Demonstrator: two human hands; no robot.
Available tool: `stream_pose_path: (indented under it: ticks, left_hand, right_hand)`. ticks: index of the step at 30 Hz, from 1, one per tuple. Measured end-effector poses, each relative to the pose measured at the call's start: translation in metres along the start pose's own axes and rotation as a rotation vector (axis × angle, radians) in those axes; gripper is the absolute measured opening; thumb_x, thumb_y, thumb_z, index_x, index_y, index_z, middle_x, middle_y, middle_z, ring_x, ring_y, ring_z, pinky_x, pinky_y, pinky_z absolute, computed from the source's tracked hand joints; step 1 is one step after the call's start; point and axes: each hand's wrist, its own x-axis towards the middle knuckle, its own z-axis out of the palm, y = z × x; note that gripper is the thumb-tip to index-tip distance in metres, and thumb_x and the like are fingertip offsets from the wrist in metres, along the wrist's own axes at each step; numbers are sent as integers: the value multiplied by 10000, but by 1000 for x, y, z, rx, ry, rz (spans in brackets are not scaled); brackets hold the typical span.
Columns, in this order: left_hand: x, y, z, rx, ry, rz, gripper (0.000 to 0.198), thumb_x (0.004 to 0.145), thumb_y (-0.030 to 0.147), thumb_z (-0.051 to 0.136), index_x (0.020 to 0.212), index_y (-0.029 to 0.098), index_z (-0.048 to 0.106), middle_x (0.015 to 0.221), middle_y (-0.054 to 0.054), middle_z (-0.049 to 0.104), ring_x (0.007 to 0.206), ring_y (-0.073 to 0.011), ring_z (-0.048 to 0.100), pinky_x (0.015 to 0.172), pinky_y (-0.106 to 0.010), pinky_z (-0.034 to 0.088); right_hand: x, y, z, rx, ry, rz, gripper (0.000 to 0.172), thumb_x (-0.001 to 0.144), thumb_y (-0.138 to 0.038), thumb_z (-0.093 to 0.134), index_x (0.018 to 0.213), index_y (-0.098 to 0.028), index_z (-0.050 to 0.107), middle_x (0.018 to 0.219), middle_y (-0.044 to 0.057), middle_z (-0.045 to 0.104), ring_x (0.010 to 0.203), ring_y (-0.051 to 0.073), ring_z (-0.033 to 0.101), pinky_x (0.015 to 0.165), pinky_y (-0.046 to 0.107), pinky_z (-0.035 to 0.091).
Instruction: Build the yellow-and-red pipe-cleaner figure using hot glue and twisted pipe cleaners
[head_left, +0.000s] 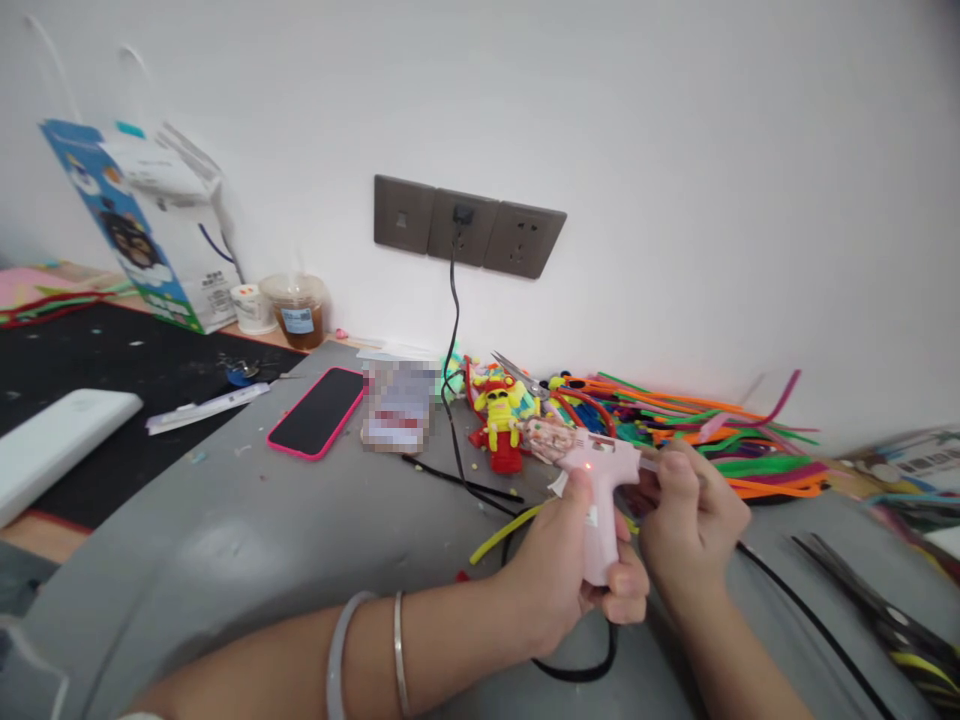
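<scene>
L arm [450,635], L hand [555,560] round pink glue gun [615,463], R hand [694,510] w/ glue stick [650,466]

near head view, wall [675,200] ahead, table [300,530] below

I hold a pale pink plastic glue gun [600,478] right of centre in the lower half of the frame, nozzle pointing left and slightly up, handle hanging downward. Its front end is mottled brownish; a small red light glows on its side. At its rear I pinch a thin pale rod [649,465], mostly hidden.
</scene>
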Motion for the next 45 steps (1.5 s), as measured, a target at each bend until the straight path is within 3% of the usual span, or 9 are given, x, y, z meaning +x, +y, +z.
stream_pose_path:
  ticks: [7, 14, 28, 45]
  left_hand:
    - [1, 0, -2, 75, 36, 22, 725, 649, 927, 437, 783, 215, 452, 373, 90, 406, 295, -86, 305, 390, -241, 241]
    - [4, -3, -5, 48, 38, 16, 673, 751, 876, 390, 794, 207, 451, 396, 82, 421, 303, -85, 315, 396, -239, 249]
    - [1, -1, -4, 58, 39, 10, 648, 781, 852, 378, 794, 208, 449, 401, 73, 407, 318, -96, 322, 399, -236, 257]
    - [2, -3, -5, 43, 22, 20, 696, 712, 898, 422, 782, 206, 452, 404, 70, 420, 316, -90, 342, 404, -240, 254]
  right_hand:
    - [-2, 0, 1, 28, 21, 34, 479, 941, -541, 497, 587, -226, 431, 515, -59, 383, 416, 112, 387, 383, 231, 331]
    - [1, -6, 4, -9, 5, -31, 473, 955, -510, 477, 588, -235, 361, 508, -64, 345, 410, 103, 357, 385, 234, 296]
    - [0, -3, 3, -53, 3, -38, 451, 980, -466, 467, 612, -241, 337, 528, -65, 339, 453, 115, 346, 432, 261, 281]
    - [0, 0, 2, -72, 9, -30, 450, 970, -481, 478, 602, -233, 399, 519, -59, 362, 456, 123, 367, 441, 263, 289]
